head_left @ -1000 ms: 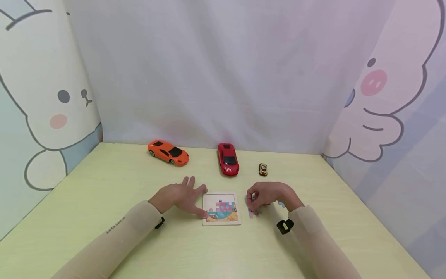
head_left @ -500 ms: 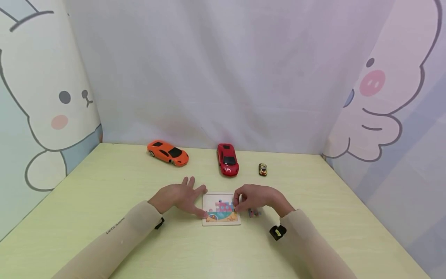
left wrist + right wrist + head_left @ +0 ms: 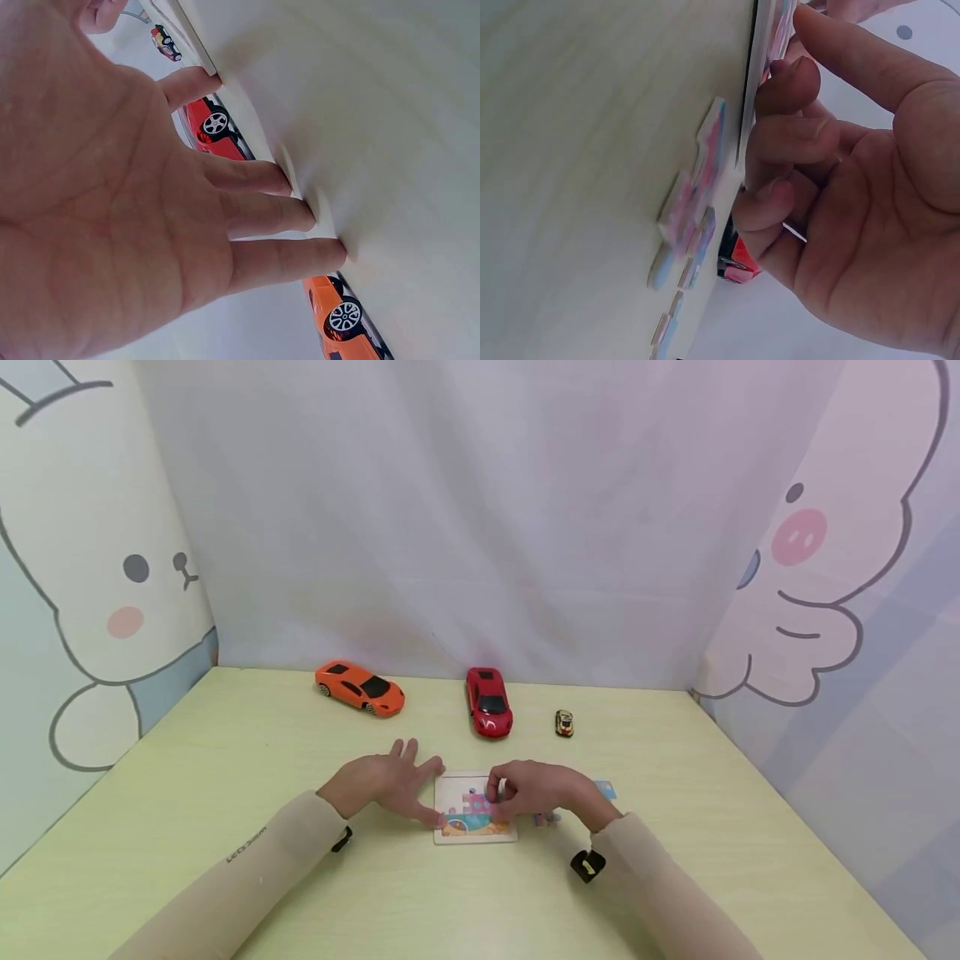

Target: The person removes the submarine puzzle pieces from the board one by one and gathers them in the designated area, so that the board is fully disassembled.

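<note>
A small square jigsaw puzzle in a pale tray [image 3: 452, 787] lies on the table, its lower part covered by joined colourful pieces. My left hand [image 3: 386, 783] is spread at the tray's left side, thumb and index finger against its edge, other fingertips resting on the tabletop. Over the tray's right half, my right hand [image 3: 534, 789] pinches a puzzle piece between thumb and index finger; the fingers mostly hide this piece. In the right wrist view its other fingers are curled. Several loose puzzle pieces [image 3: 697, 176] lie on the table to the right of the tray.
An orange toy car [image 3: 360, 688], a red toy car [image 3: 490, 702] and a tiny yellow-and-black toy car [image 3: 564, 723] stand behind the puzzle on the pale table [image 3: 420, 902]. A light curtain [image 3: 450, 527] hangs at the table's back edge.
My right hand has moved left from the loose pieces to above the tray's right half, fingers still pinched. The left hand stays at the tray's left edge.
</note>
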{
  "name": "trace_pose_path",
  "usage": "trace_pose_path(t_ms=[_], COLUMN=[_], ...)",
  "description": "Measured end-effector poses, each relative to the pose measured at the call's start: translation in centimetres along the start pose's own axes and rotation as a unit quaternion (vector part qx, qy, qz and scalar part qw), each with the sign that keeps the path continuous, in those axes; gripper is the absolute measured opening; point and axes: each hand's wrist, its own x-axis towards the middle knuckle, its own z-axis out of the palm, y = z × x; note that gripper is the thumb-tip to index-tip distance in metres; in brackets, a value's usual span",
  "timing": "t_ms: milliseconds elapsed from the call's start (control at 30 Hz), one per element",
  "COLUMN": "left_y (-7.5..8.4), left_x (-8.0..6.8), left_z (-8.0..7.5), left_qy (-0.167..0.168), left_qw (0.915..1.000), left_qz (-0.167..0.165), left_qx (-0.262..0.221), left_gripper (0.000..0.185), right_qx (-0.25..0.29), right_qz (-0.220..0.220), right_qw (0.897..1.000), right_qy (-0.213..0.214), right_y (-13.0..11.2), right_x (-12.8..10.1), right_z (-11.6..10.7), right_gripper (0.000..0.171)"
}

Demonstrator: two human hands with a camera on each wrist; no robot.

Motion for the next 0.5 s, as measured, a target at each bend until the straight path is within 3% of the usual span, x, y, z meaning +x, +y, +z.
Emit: trace_pose_path(t_ms=[267,500], left_y=[0.05,-0.08], left_x=[0.14,0.12], left_z=[0.09,-0.03], left_qy=[0.0,-0.003], left_qw=[1.0,1.0], left_qz=[0.001,0.004], left_qx=[0.001,0.0], left_gripper=[0.081,0.084], right_qx=[-0.039,-0.057], right_qz=[-0.002,-0.002], right_qw=[0.999,0.998], right_qy=[0.007,0.003], right_y=[-0.37,-0.7], right_x=[0.11,0.14], right_z=[0.53,0.59], right_gripper=[0.038,0.046])
